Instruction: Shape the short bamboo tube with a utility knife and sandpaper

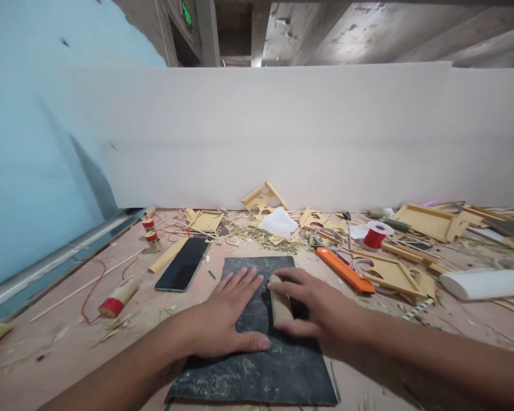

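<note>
Bamboo piece (pixel 280 305) at lower centre of the frame, lying on the dark sanding sheet (pixel 261 365), gripped by the right hand (pixel 312 308) with fingers curled over it and thumb below. Left hand (pixel 225 319) just beside, open and pressed flat on the same sheet, fingers spread. Black phone (pixel 182 264) at left of centre, orange cutter (pixel 345 269) at right, red thread spool (pixel 376 234) further up right. Wooden scraps scattered over the table (pixel 60 348).

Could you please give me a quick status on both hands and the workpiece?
Left hand flat on dark abrasive sheet. Right hand gripping short tan bamboo cylinder on the sheet. Orange utility knife lies beside, apart.
</note>
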Motion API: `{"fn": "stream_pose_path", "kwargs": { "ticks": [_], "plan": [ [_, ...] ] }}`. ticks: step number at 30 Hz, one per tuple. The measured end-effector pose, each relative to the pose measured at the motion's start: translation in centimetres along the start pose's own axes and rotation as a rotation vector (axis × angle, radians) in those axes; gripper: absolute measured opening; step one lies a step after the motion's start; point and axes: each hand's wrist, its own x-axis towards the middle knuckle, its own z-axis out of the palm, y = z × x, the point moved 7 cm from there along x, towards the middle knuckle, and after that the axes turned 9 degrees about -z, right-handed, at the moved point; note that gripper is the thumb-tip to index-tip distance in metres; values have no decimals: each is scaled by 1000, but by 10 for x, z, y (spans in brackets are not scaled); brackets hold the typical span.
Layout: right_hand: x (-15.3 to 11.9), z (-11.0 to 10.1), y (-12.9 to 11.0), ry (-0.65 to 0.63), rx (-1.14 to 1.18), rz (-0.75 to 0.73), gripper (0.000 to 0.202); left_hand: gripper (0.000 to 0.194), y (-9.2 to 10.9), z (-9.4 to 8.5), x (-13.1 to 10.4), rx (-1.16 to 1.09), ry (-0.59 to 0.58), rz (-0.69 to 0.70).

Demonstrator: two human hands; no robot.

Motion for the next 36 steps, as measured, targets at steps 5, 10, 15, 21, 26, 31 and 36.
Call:
{"fn": "stream_pose_path", "kwargs": {
  "ticks": [5, 10, 15, 21, 26, 31, 36],
  "plan": [
    [17, -14, 25, 44, -78, 41, 58, 117, 0, -5, -1, -54, -12, 13],
    [5, 4, -10, -48, 33, -77, 64, 134, -1, -6, 0, -59, -34, 15],
    [12, -5, 1, 1, 23, 17, 65, 144, -4, -4, -1, -72, -50, -58],
    [17, -2, -1, -40, 71, -73, 64, 148, -6, -1, 0, -80, -57, -73],
    [21, -7, 6, 48, 26, -16, 51, 147, -7, -1, 0, -102, -8, -30],
    [22, -6, 7, 60, 58, -3, 47, 151, -10, 1, 0, -99, -38, -78],
    [12, 2, -7, -59, 128, -124, 54, 148, -8, 1, -1, -95, -10, -13]
  ]
}}
